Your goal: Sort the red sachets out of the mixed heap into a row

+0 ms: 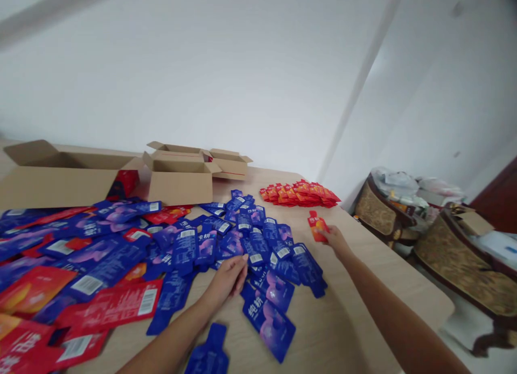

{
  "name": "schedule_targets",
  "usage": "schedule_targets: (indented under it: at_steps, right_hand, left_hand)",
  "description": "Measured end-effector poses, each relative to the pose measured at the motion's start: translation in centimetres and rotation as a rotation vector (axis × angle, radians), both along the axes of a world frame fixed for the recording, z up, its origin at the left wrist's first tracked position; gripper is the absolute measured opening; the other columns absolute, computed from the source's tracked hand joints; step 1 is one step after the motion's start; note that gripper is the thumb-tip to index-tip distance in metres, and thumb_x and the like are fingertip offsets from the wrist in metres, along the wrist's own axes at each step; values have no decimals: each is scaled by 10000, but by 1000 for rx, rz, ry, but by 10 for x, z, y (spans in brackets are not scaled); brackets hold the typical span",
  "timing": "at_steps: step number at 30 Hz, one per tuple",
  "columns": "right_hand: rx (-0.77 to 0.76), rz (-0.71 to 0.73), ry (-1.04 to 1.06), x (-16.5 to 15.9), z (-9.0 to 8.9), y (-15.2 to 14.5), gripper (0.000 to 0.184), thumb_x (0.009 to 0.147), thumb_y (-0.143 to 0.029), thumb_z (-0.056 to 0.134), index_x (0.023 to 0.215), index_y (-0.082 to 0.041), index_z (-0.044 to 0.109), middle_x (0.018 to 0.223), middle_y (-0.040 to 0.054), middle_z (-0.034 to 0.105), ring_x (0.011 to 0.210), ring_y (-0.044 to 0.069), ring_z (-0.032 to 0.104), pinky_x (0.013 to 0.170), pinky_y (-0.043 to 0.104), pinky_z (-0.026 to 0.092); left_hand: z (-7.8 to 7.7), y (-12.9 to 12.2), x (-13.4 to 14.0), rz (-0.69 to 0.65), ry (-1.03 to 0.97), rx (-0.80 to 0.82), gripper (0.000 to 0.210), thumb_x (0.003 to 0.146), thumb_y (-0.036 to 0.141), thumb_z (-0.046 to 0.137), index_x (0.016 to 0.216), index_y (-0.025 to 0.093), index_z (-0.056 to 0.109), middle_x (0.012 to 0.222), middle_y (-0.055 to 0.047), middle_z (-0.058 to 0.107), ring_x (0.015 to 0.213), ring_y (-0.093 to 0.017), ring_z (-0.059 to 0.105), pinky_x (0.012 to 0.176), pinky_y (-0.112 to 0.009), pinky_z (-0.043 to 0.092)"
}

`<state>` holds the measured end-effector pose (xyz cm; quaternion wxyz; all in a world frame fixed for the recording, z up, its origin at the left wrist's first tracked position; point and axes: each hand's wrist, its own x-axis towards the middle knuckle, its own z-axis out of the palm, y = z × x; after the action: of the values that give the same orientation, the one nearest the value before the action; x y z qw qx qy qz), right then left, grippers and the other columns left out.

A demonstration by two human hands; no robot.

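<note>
Blue pouch [208, 355] nearest. Pinched in right hand [336, 240]: red pouch [317, 225], likely light, bendy; take by edge. Left hand [229, 278]: loosely curled, contents unclear.

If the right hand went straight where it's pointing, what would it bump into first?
Probably the pile of red pouches. The right hand holds one red pouch, so that would touch first, unless the hand is high enough to pass over; height is hard to tell.
</note>
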<state>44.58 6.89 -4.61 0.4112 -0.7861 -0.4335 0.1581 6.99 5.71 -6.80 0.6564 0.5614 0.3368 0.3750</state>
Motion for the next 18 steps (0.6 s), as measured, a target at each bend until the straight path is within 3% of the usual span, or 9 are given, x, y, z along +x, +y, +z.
schedule_targets:
  at_steps: [3, 5, 7, 9, 12, 15, 18]
  right_hand:
    - [246, 255, 356, -81, 6, 5, 284, 782, -419, 561, 929, -189, 484, 860, 46, 656, 679, 161, 635, 522, 243, 495]
    - [294, 406, 484, -139, 8, 0, 321, 785, -475, 558, 935, -202, 480, 695, -2, 619, 541, 146, 577, 440, 239, 447]
    - [280, 476, 441, -189, 6, -10, 315, 834, -511, 485, 956, -220, 474, 564, -45, 542, 421, 127, 478, 392, 239, 384]
    - [350, 483, 343, -225, 0, -20, 290, 856, -505, 457, 935, -228, 491, 677, -16, 586, 529, 140, 534, 481, 254, 427]
    - [366, 561, 287, -248, -9, -31, 277, 857, -468, 482, 1009, -239, 513, 822, 15, 622, 711, 176, 590, 629, 287, 463]
    - [354, 652, 308, -247, -11, -35, 298, 856, -431, 502, 1081, -236, 510, 918, 30, 626, 812, 190, 597, 713, 301, 465]
    - [343, 677, 287, -241, -8, -38, 243, 858, -426, 505, 988, -225, 550, 911, 29, 629, 829, 191, 595, 725, 292, 455]
  left_hand:
    - [0, 0, 0, -2, -7, 10, 444, 765, 628, 480, 674, 194, 483, 319, 90, 410, 247, -64, 286, 286, -176, 175]
    - [2, -1, -1, -12, -13, 10, 454, 765, 641, 465, 744, 188, 503, 356, 85, 453, 257, -65, 306, 289, -175, 180]
    - [3, -3, -2, -44, -4, 11, 479, 766, 652, 451, 794, 178, 520, 412, 68, 510, 274, -65, 340, 296, -178, 194]
    - [1, -3, -2, -77, 30, 16, 510, 755, 670, 450, 764, 166, 530, 435, 52, 532, 282, -63, 355, 303, -186, 198]
    - [-5, -1, 0, -68, 66, 27, 557, 697, 717, 480, 635, 165, 508, 380, 61, 469, 275, -54, 318, 311, -196, 190]
    - [-12, 2, 2, -8, 37, 40, 574, 648, 744, 510, 610, 172, 489, 345, 83, 408, 277, -49, 282, 314, -196, 181]
    - [-16, 4, 2, -38, 23, 27, 565, 640, 732, 537, 627, 169, 496, 366, 71, 452, 279, -50, 307, 314, -191, 201]
